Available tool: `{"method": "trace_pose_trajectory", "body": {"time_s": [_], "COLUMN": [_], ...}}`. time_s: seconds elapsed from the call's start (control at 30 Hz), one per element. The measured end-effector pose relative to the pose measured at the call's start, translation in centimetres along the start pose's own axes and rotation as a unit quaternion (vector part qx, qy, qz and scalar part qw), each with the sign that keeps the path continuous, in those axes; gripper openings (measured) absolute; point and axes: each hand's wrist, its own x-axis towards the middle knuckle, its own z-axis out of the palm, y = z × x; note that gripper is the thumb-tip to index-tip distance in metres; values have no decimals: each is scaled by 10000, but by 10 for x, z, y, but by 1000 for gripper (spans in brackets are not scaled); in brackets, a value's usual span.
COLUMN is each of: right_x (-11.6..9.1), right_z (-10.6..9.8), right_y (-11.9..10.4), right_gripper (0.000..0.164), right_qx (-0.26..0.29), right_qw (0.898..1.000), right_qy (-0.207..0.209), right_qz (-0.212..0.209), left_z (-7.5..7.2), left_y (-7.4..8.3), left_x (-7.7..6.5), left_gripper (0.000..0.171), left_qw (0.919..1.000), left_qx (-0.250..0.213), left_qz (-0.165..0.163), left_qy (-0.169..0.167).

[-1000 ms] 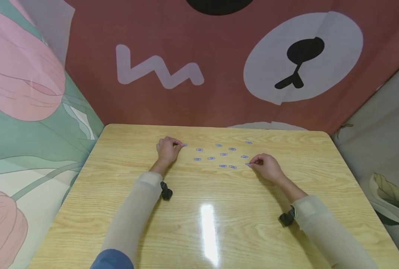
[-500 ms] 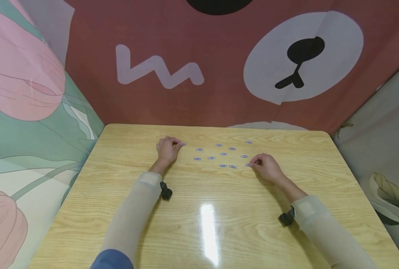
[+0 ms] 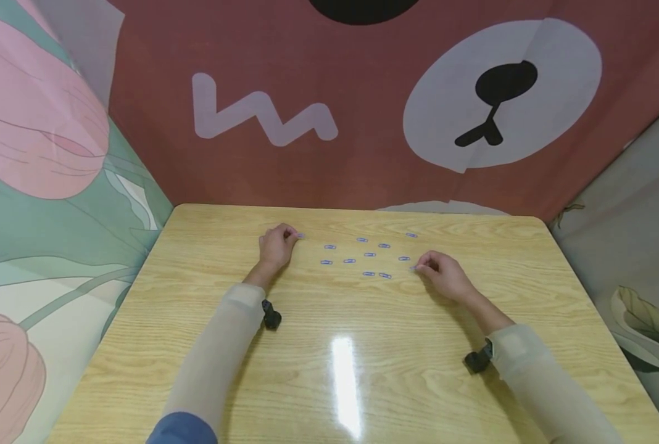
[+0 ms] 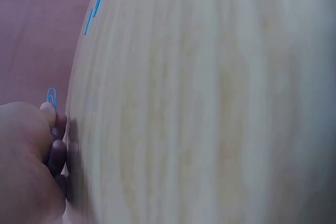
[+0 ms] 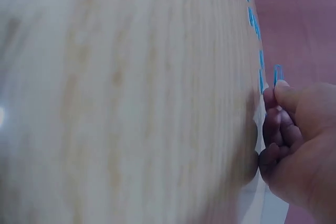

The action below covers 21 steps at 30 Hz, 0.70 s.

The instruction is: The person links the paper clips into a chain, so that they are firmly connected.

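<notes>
Between thumb and fingertip, my left hand (image 3: 276, 245) pinches a blue paper clip (image 4: 51, 96), which sticks out past the thumb in the left wrist view. My right hand (image 3: 445, 275) pinches another blue paper clip (image 5: 278, 73) the same way, at the right side of the group. Several more blue paper clips lie scattered flat on the table between the hands, among them one clip (image 3: 330, 247) nearest the left hand and one clip (image 3: 404, 258) just beyond the right fingertips.
The wood-grain table (image 3: 285, 382) ends at a back edge against a reddish-brown printed curtain (image 3: 252, 172). A bright light reflection (image 3: 345, 385) shows on the tabletop. A small black camera (image 3: 271, 316) hangs at the left wrist, another black camera (image 3: 477, 359) at the right.
The left hand has shifted slightly left and back with its clip. My right hand has moved slightly right and up with its clip. The clips on the table lie as before.
</notes>
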Motion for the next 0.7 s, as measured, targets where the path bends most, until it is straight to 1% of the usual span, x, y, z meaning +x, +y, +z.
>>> {"method": "trace_pose_trajectory", "body": {"time_s": [0.1, 0.17, 0.27, 0.37, 0.47, 0.7], "right_x": [2, 3, 2, 1, 2, 2], "right_z": [0, 0, -2, -4, -5, -15], "right_y": [2, 3, 3, 1, 0, -7], "right_gripper": [10, 10, 13, 16, 17, 20], "right_qx": [165, 322, 485, 589, 666, 906], "right_qw": [9999, 9995, 9988, 9982, 9975, 9944], "right_qy": [29, 69, 64, 64, 79, 149], "right_qz": [5, 1, 0, 104, 237, 529], "left_z": [-3, -6, -10, -12, -14, -19], "left_y": [-1, 0, 0, 1, 2, 7], "left_x": [-1, -2, -3, -4, -5, -5], "left_gripper": [19, 18, 15, 13, 12, 13], "left_qw": [9997, 9988, 9959, 9919, 9897, 9876], "left_qx": [-230, -489, -881, -1194, -1317, -1436], "left_qz": [-25, 7, 195, 436, 559, 633], "left_qy": [-20, -13, -5, -19, -27, -27]}}
